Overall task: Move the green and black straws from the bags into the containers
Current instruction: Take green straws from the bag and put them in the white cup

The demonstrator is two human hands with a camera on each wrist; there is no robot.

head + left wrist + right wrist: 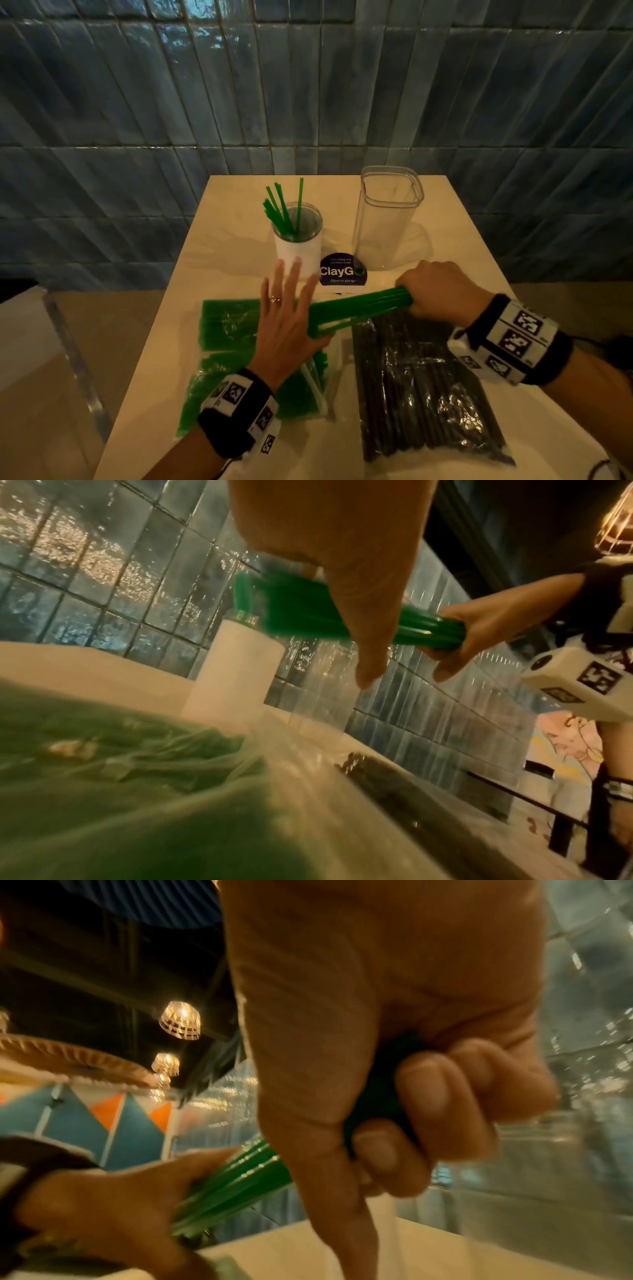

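Note:
My right hand (pixel 435 291) grips one end of a thick bundle of green straws (pixel 359 306), held level above the table. My left hand (pixel 287 308) is flat with straight fingers, its palm against the bundle's other end. In the right wrist view my fingers (pixel 424 1096) curl round the bundle (pixel 240 1185). Two bags of green straws (pixel 229 325) lie below the left hand. A bag of black straws (pixel 421 387) lies under the right wrist. A round white-labelled container (pixel 298 240) holds several green straws. The square clear container (pixel 387 219) stands empty.
A purple ClayGo sticker (pixel 342 270) lies on the cream table (pixel 479 257) between the containers and the bags. A blue tiled wall (pixel 308 85) stands right behind the table. The table's left edge drops to a tan floor.

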